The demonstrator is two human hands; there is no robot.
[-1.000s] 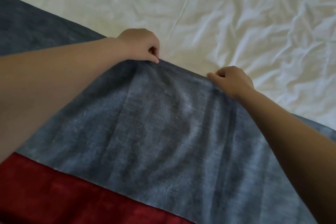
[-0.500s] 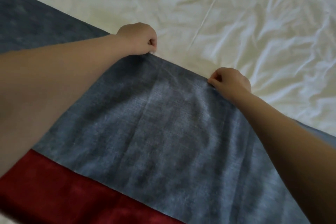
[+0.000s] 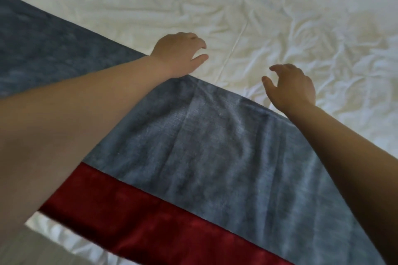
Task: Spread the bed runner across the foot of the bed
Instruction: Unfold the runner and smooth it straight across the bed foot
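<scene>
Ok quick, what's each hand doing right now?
Left hand: open, holding nothing, just past the bed runner edge.
Right hand: open, holding nothing.

Soft, dim, yellowish light lies over the sheet (image 3: 280,17), brightest toward its far right. My arms darken close to me, the right one most. My left hand (image 3: 178,54) and right hand (image 3: 290,86) are slightly blurred, the bed runner (image 3: 215,146) looks smeared, and the bed's near left corner is out of focus.

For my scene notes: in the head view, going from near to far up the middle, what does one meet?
Red band of the bed runner → its grey-blue panel → left hand and right hand at its far edge → wrinkled white sheet.
</scene>
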